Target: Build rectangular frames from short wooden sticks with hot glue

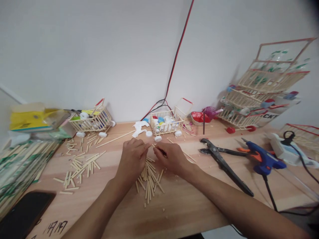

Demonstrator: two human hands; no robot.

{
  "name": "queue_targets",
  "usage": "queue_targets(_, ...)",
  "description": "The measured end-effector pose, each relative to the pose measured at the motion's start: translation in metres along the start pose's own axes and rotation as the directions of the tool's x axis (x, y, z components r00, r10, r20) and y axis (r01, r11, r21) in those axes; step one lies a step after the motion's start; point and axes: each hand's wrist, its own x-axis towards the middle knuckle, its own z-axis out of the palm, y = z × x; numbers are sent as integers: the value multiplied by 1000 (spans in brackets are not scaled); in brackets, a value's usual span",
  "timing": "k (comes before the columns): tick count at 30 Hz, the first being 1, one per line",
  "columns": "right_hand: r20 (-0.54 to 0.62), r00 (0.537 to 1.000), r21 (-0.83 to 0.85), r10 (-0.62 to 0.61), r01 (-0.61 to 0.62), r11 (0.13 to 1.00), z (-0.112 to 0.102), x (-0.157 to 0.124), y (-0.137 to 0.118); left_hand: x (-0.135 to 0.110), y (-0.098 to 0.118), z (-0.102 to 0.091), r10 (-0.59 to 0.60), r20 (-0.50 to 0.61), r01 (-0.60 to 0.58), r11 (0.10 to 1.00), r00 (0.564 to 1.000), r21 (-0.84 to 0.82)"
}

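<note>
Both my hands meet over the middle of the wooden table, their fingertips almost touching. My left hand (133,156) is closed, fingers bent and pressed together; whatever it may hold is hidden. Closed in a pinch, my right hand (173,157) has a short wooden stick (153,145) at its fingertips. A thin dark line shows under its fingers, too small to name. Below the hands lies a loose pile of short cut sticks (149,182). Just beyond them stands a small stick-built cart (168,126) with white wheels, filled with bottle caps.
More cut sticks (83,166) and a second cart (91,122) are at left, near bundled long sticks (22,169) and a phone (30,212). At right lie black pliers (224,164), a blue glue gun (265,157) and a power strip (286,149). Stacked carts (261,93) rise behind.
</note>
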Motion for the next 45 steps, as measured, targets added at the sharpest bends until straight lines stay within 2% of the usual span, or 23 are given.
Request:
queue_targets(18, 10, 1000, 25, 25, -25, 999, 1, -1, -1, 1, 2, -2, -8, 13, 8, 1000, 1000, 9)
queue_targets(45, -14, 1000, -11, -15, 15, 1000, 1, -1, -1, 1, 4, -4, 4, 17, -4, 1000, 1000, 15)
